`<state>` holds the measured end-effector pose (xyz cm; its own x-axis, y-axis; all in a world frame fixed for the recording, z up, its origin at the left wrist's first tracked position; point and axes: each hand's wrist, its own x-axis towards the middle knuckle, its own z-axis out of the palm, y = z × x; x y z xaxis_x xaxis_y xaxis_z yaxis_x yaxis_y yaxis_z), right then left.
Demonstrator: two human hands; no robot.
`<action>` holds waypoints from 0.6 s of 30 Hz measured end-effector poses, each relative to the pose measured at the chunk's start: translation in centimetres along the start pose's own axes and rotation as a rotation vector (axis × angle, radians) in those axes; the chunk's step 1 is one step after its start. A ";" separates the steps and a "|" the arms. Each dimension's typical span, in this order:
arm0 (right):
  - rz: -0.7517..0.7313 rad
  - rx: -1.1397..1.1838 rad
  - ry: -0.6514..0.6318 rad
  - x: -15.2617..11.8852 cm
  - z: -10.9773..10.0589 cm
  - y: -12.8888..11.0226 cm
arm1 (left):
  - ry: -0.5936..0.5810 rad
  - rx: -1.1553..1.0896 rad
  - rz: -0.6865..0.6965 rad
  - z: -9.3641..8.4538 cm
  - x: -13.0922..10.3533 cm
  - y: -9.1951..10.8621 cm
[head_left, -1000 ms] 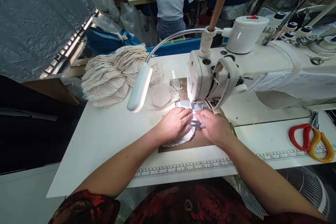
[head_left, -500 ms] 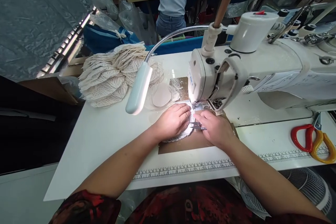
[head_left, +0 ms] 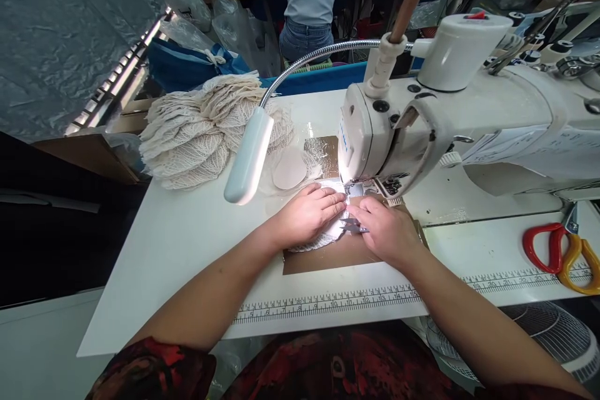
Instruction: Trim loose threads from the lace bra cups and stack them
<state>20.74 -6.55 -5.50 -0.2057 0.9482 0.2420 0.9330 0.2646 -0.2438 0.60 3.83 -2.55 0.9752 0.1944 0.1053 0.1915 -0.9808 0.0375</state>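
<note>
My left hand [head_left: 312, 212] lies flat, fingers stretched out, on a white lace fabric piece [head_left: 328, 239] beside the needle area of the sewing machine [head_left: 363, 137]. My right hand [head_left: 389, 228] is closed around small thread snips [head_left: 354, 226], whose blades point left over the fabric's edge. Its forefinger presses near the fabric edge, close to my left fingertips. Under the fabric is a brown sheet [head_left: 323, 262] on the white table. The presser foot is partly hidden by the machine head.
A heap of cream lace pieces [head_left: 187, 137] stands at the back left. Nearer are a round beige piece [head_left: 289, 169] and a gooseneck lamp [head_left: 248, 159]. Red-and-yellow-handled scissors [head_left: 557, 250] lie right, over a printed ruler [head_left: 328, 306]. A person [head_left: 309, 0] sits beyond.
My left hand has slid slightly right and its fingers now lie straighter on the fabric, close to my right forefinger. My right hand stays nearly still with the snips. The view has shifted slightly.
</note>
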 end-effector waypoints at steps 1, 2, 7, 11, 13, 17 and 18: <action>0.003 -0.007 0.009 0.1 0.0 0.0 | -0.007 -0.003 -0.012 0.0 0.0 0.0; 0.010 -0.013 0.015 0.1 0.0 -0.1 | -0.014 -0.006 -0.027 0.0 0.1 0.0; 0.073 -0.026 -0.065 0.5 0.0 -0.4 | 0.005 -0.007 -0.092 0.4 0.2 0.2; 0.120 -0.045 -0.144 0.6 -0.2 -0.6 | 0.067 0.010 -0.116 0.6 0.2 0.3; 0.137 -0.030 -0.156 0.6 -0.3 -0.6 | 0.078 0.004 -0.128 0.6 0.1 0.3; 0.161 0.042 -0.161 0.6 -0.3 -0.5 | 0.089 -0.024 -0.164 0.5 0.1 0.3; 0.171 0.069 -0.152 0.7 -0.3 -0.4 | 0.093 -0.028 -0.171 0.5 0.0 0.2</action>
<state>20.30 -6.10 -4.91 -0.0930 0.9945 0.0488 0.9369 0.1040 -0.3339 0.75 3.61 -3.01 0.9142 0.3599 0.1864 0.3489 -0.9328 0.0903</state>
